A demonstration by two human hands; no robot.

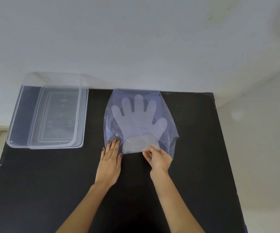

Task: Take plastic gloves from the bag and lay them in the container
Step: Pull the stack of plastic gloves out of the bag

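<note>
On the black table (pixel 35 182), toward its far edge, I see a clear plastic bag (pixel 169 118) lying flat with its open mouth turned toward me. Inside it lies a stack of translucent plastic gloves (pixel 139 118), fingers spread and pointing away, thumb to the right. The cuff end of the gloves protrudes from the bag mouth at the near side.

Left hand (pixel 111 158): laid flat, palm down, fingers extended and together. Its fingertips press on the near-left corner of the bag, pinning the film to the table. No grasp is formed — the grip is open and flat.

Right hand (pixel 157 158): positioned at the near-right of the bag mouth. Its grip is narrow, thumb and forefingers pinched on the cuff edge of the gloves where it projects from the bag. I cannot tell whether one glove or several are taken in the pinch.

Container (pixel 51 115): a clear rectangular plastic container, standing open on the far-left part of the table, well apart from the bag. Its left side overhangs or meets the table edge; I cannot tell which. A second clear rectangular outline overlaps it on the left — possibly a lid, but the transparency prevents confirmation. No glove is seen inside it.

Both forearms enter from the near edge, bare, converging on the bag.
</note>
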